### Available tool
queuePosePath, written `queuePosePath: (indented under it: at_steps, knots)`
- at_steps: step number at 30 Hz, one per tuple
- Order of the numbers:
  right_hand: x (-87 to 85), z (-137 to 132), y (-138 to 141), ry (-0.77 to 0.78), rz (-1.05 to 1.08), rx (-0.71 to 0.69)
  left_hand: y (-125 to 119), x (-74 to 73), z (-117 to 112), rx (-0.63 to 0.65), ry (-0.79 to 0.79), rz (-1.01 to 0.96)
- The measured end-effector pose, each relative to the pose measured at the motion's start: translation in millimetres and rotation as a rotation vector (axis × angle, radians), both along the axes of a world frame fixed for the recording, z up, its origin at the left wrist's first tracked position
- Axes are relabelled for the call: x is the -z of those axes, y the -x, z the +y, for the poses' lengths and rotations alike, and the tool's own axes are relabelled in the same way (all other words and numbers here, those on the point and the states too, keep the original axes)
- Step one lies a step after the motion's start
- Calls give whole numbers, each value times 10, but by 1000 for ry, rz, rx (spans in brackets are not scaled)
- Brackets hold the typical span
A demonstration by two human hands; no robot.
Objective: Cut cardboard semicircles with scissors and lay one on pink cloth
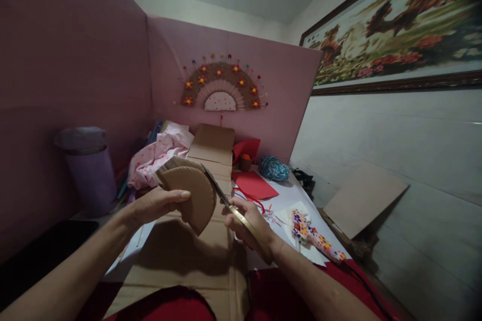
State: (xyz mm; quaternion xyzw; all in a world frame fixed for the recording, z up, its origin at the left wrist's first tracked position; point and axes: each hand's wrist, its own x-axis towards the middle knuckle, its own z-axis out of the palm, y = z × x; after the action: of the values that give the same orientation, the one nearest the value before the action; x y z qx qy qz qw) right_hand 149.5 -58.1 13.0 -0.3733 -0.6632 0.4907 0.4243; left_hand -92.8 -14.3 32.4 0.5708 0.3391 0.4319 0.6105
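Observation:
My left hand (158, 204) grips a rounded piece of brown cardboard (196, 195), thumb on its face, held up above the table. My right hand (246, 220) is closed round the handles of a pair of scissors (218, 190) with gold handles. The dark blades point up and left and meet the right edge of the cardboard piece. A large flat sheet of cardboard (188, 261) lies under both hands.
A purple lidded bin (88, 165) stands at left, pink cloth (158, 153) behind. Red paper (253, 184), a blue yarn ball (273, 167) and a patterned glue gun (314, 236) lie at right. A fan decoration (220, 85) hangs on the pink partition. Cardboard (363, 198) leans against the right wall.

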Motion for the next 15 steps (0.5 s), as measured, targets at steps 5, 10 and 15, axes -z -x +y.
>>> queuePosePath:
  at_steps: [5,10,15]
  knots:
    - [36,63,-23,-39,-87,16,41,-9,8,9,-9,15]
    - [-12,42,-23,-42,-76,-30,57,-1,12,11,9,32]
    - [-47,13,-16,-31,-102,-75,83,30,30,131,7,68]
